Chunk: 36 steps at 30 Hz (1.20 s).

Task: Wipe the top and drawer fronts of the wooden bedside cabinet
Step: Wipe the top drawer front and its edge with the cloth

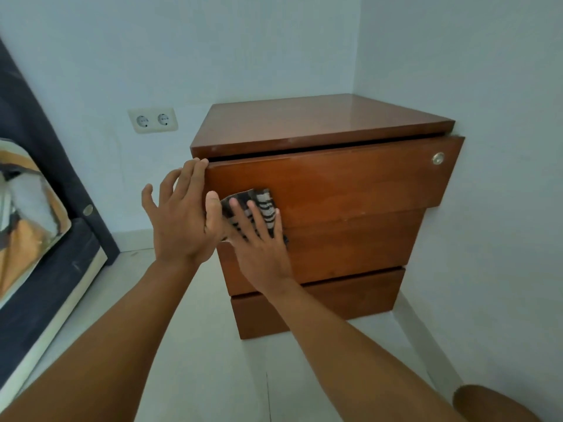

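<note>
The wooden bedside cabinet (350, 184) stands in the room's corner with three drawer fronts; the top drawer (365, 181) is pulled slightly out and has a round metal lock at its right end. My right hand (262, 248) presses a black-and-white striped cloth (259, 205) flat against the left part of the top drawer front, fingers straight. My left hand (182, 217) rests with straight fingers against the left end of that drawer, fingertips at its upper left corner. The cabinet top (320, 120) is bare and glossy.
A double wall socket (153, 120) sits on the wall left of the cabinet. A bed with a dark frame (45, 284) and a patterned pillow (27, 214) lies at the left. The floor is pale tile (198, 345). My knee (493, 403) shows at the bottom right.
</note>
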Each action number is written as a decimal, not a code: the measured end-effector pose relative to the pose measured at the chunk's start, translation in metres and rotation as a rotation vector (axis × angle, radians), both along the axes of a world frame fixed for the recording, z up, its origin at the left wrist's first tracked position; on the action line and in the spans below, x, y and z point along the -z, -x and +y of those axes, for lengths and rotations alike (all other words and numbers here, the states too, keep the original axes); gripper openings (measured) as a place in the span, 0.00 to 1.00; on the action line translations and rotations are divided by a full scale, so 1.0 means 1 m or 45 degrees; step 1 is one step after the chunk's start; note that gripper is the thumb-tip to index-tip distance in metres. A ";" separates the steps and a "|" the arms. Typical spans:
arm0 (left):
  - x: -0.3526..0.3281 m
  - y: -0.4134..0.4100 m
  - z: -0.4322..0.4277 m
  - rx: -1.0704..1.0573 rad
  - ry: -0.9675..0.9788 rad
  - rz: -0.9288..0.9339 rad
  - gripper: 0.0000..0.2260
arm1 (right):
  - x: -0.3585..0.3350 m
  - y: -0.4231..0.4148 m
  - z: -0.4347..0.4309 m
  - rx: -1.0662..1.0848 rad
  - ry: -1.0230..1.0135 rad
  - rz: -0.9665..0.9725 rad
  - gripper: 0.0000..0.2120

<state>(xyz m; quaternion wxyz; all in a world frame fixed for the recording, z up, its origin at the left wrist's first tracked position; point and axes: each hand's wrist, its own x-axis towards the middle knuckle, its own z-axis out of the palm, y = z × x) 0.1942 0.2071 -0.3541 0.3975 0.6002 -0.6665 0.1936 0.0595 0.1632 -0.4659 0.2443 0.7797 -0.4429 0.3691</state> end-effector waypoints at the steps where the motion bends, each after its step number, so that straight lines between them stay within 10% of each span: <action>1: 0.001 0.001 0.000 -0.005 0.008 0.000 0.29 | -0.001 0.013 -0.003 0.012 -0.009 0.012 0.28; 24: 0.007 0.012 -0.004 -0.098 -0.033 -0.026 0.32 | -0.016 0.292 -0.013 0.544 -0.252 -0.270 0.34; 29: 0.013 0.014 -0.005 -0.143 -0.090 -0.038 0.34 | -0.031 0.276 -0.005 0.328 -0.222 -0.524 0.29; 36: 0.014 0.023 -0.004 -0.182 -0.131 0.001 0.36 | -0.074 0.137 0.000 0.085 0.013 -0.084 0.33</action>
